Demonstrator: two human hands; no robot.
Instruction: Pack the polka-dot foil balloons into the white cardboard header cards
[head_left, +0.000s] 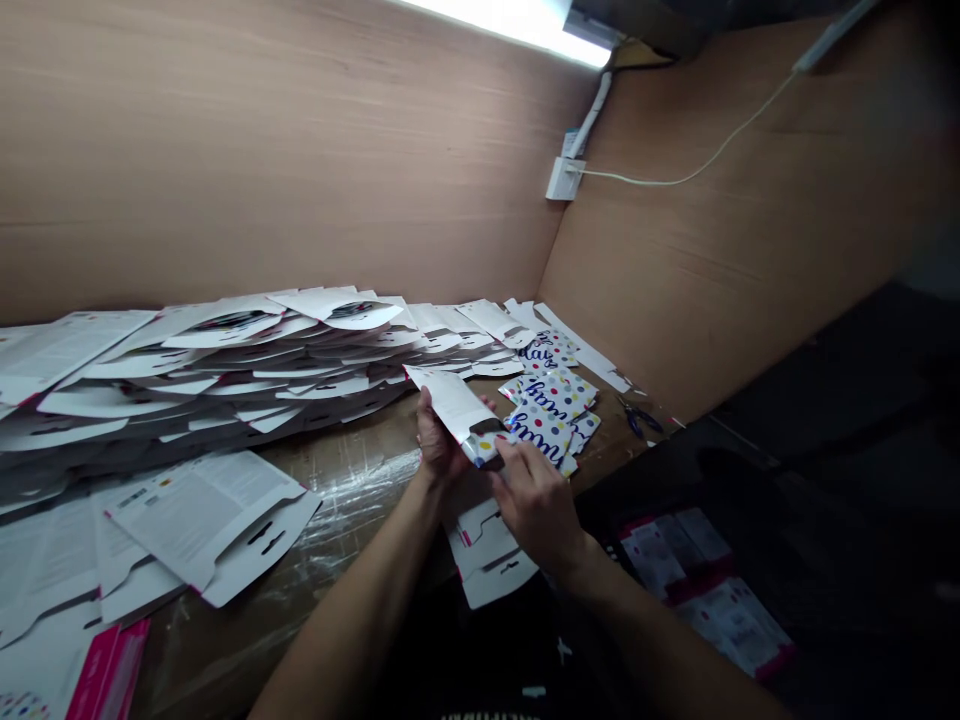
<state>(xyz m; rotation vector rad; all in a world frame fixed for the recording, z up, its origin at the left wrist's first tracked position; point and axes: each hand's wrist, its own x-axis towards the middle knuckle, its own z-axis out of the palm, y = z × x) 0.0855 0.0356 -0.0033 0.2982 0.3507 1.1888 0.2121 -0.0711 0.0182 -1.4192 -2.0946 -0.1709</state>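
**Left hand** [439, 442]: grip closed on the folded paperboard card [450, 403], palm behind its white panel, thumb hidden.
**Right hand** [535, 503]: fingertips [510, 452] pressed on the card's polka-dot end; cannot tell whether the grip pinches it or only rests there.
**Card position:** held up between both hands, tilted, above the tabletop [352, 490]; white panel uppermost, printed end towards the right hand.
**Handling (judged):** light, stiff but creasable at its folds; glossy print may slip. Best held flat by the panel edges, away from the die-cut slots.
**Under the hands:** white die-cut card [491, 560], partly beneath the right hand.
**Beside the hands:** polka-dot printed cards [551, 410], lettered in blue script, overlapping in a loose pile.
**Far side:** long stack of flat white cards [225, 365] fanned along the wall panel [262, 150].
**Near left:** loose white cards with hang tabs [210, 525], some pink-edged.
**Far right of tabletop:** dark-handled scissors [637, 418].
**Lower right:** pink-edged printed cards [705, 590] on a dark surface.
**Wall fittings:** white socket [564, 178] with pale cable [679, 178].
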